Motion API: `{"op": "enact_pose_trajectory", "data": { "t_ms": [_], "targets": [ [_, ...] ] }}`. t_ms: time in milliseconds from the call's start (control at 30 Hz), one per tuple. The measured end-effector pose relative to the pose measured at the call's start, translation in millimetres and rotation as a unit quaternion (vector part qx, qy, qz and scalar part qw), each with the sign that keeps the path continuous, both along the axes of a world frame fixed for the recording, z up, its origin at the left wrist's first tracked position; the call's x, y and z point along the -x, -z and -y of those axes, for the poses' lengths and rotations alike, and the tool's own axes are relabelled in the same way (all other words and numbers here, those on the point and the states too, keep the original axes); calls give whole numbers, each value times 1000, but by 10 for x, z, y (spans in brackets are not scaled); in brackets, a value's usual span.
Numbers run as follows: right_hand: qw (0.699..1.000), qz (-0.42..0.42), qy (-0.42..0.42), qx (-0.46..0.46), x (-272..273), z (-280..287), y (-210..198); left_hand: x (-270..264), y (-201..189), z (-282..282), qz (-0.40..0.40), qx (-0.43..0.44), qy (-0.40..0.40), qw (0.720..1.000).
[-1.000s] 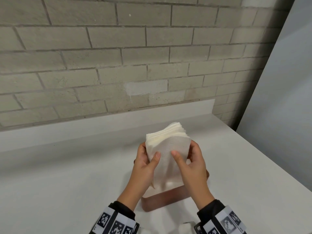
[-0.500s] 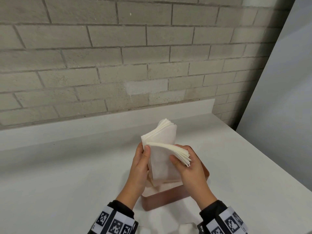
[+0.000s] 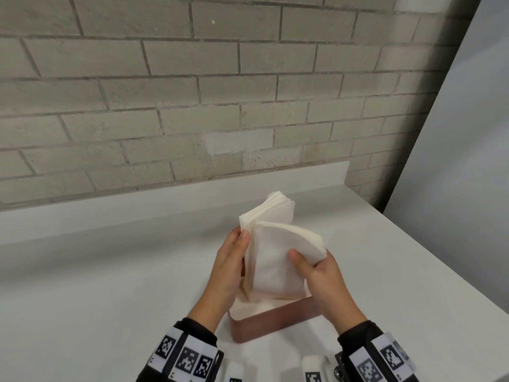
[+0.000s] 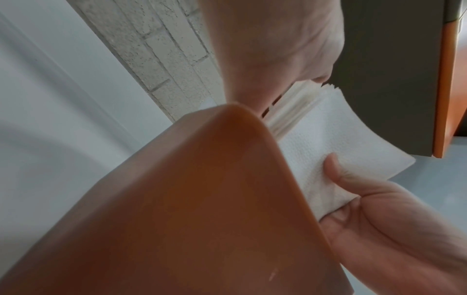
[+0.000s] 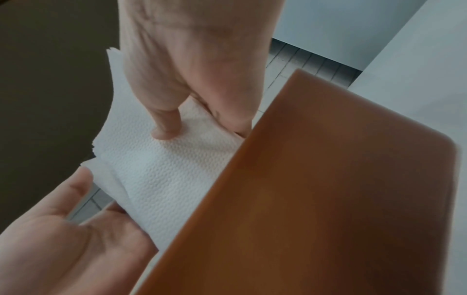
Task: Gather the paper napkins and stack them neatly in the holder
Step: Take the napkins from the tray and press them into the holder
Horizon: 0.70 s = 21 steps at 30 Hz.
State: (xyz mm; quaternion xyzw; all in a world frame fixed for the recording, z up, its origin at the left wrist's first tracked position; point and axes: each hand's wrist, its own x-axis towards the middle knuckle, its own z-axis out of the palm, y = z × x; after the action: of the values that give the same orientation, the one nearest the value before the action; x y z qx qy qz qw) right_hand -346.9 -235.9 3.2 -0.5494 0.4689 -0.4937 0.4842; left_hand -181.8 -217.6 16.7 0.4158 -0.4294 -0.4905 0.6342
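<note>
Nearest, two dark sleeves carry black-and-white marker bands [image 3: 184, 359]. Beyond them a brown rectangular napkin holder [image 3: 271, 321] stands on the white table [image 3: 96, 285]. The stack of white paper napkins [image 3: 271, 260] stands upright in it, split in two parts. The left hand [image 3: 230, 267] grips the rear part, thumb on its left edge (the other fingers are behind the paper). The right hand [image 3: 321, 277] pinches the front part, which bends toward the right, thumb pressed on its face. Behind the table rises a grey brick wall [image 3: 192, 92].
</note>
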Motion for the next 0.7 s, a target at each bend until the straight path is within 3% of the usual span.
{"op": "enact_pose_trajectory", "data": {
  "t_ms": [233, 567, 700],
  "targets": [
    [1000, 20, 9, -3, -12, 144, -48, 49, -41, -22, 51, 1, -1, 999],
    [990, 44, 111, 76, -126, 120, -56, 123, -64, 34, 32, -19, -66, 997],
    [987, 79, 104, 98, -156, 90, -49, 112, -60, 35, 0, -44, -82, 996]
  ]
}}
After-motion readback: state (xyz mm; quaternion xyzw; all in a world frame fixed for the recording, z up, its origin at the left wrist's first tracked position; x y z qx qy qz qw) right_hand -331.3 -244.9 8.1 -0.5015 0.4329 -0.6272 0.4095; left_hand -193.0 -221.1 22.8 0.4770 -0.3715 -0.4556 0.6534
